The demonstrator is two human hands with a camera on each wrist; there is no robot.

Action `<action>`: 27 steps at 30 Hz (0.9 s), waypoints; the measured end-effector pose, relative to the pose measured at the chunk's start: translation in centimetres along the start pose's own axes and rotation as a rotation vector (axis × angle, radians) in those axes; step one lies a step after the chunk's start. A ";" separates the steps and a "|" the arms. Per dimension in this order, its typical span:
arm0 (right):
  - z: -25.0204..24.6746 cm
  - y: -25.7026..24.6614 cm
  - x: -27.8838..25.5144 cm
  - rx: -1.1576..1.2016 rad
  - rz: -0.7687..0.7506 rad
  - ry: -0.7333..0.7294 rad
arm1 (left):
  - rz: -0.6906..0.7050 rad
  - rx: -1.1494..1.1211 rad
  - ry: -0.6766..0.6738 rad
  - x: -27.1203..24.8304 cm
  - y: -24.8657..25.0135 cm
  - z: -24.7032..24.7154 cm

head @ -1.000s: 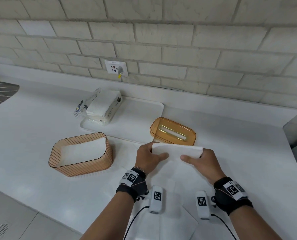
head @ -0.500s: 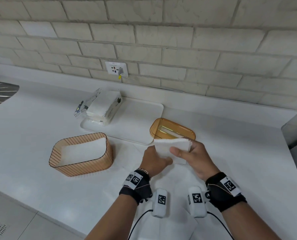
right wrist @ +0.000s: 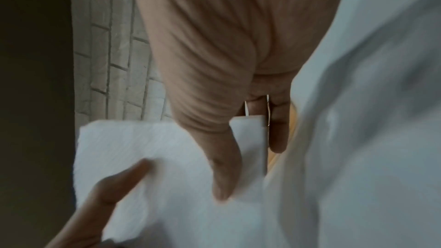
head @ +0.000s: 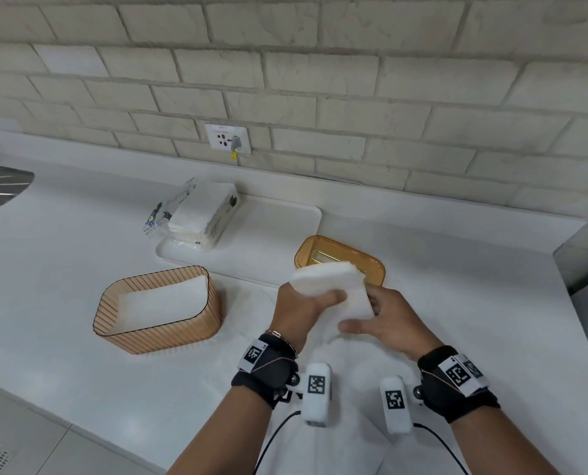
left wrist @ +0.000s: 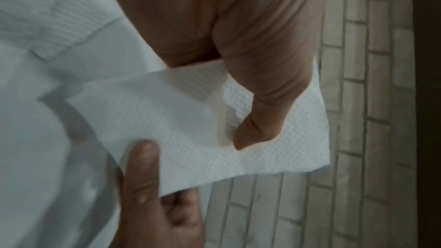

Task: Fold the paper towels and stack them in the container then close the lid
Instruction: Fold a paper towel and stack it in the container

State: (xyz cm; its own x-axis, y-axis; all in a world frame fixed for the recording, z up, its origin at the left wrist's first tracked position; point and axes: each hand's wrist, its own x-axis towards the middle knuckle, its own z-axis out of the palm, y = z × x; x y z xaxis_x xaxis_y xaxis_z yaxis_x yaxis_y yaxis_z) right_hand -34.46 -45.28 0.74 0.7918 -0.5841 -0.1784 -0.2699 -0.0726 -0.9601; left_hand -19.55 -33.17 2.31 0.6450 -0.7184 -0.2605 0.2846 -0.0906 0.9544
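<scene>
Even, soft overhead light is spread across the white worktop (head: 63, 269) in the head view, where only faint shadows are cast and a mild sheen is seen on its near edge. The brick wall (head: 320, 80) is bowed by wide-angle distortion towards the frame edges. Sharp focus is held there. In the left wrist view, the embossed paper towel (left wrist: 190, 129) is rendered crisply while the left side is smeared and the right edge falls dark. The right wrist view is dimmer and heavily motion-blurred, with a dark band down its left side.
</scene>
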 end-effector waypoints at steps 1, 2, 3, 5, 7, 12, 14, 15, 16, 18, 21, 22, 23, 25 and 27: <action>-0.5 0.5 -0.1 -0.030 0.010 0.047 | -0.012 -0.030 0.015 0.1 0.3 -0.4; -1.1 0.8 -0.3 -0.037 0.021 0.102 | -0.017 -0.038 0.022 0.4 0.3 -1.0; -1.6 1.0 -0.5 -0.002 0.018 0.145 | -0.018 -0.038 0.023 0.6 0.3 -1.5; -2.5 1.0 -0.9 0.111 -0.001 0.193 | -0.015 -0.014 0.021 0.8 0.1 -2.5; -2.9 1.1 -1.2 0.164 -0.020 0.215 | -0.010 0.048 0.024 1.0 -0.6 -3.0; -1.9 2.7 -0.8 0.133 0.013 0.223 | -0.010 0.320 0.030 1.7 -3.0 -2.7; -1.3 3.6 -0.7 0.108 0.032 0.228 | -0.014 0.394 0.027 2.0 -3.8 -2.4; -1.1 4.0 -0.6 0.087 0.038 0.232 | -0.018 0.415 0.024 2.1 -4.0 -2.3; -0.8 4.0 -0.6 0.065 0.046 0.239 | -0.019 0.423 0.019 2.2 -4.1 -2.2; -0.6 3.9 -0.4 0.042 0.040 0.245 | -0.010 0.426 0.020 2.4 -4.0 -1.9; -0.7 3.2 -0.4 0.032 0.027 0.257 | 0.019 0.413 0.018 2.5 -3.6 -1.6; -0.8 3.0 -0.4 0.029 0.027 0.261 | 0.017 0.403 0.013 2.6 -3.5 -1.6; -0.8 2.8 -0.4 0.023 0.035 0.260 | 0.010 0.396 0.010 2.6 -3.5 -1.6; -0.8 2.7 -0.4 0.012 0.063 0.258 | -0.004 0.418 0.015 2.6 -3.6 -1.6; -0.7 2.4 -0.4 0.005 0.083 0.264 | 0.001 0.471 0.010 2.3 -3.5 -1.8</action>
State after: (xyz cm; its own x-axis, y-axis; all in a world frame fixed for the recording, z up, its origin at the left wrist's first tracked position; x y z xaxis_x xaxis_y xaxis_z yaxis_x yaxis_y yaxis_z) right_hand -35.81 -45.84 -1.33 0.5966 -0.7786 -0.1945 -0.3248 -0.0126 -0.9457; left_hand -17.78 -33.29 -1.92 0.6524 -0.7125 -0.2583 -0.0679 -0.3945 0.9164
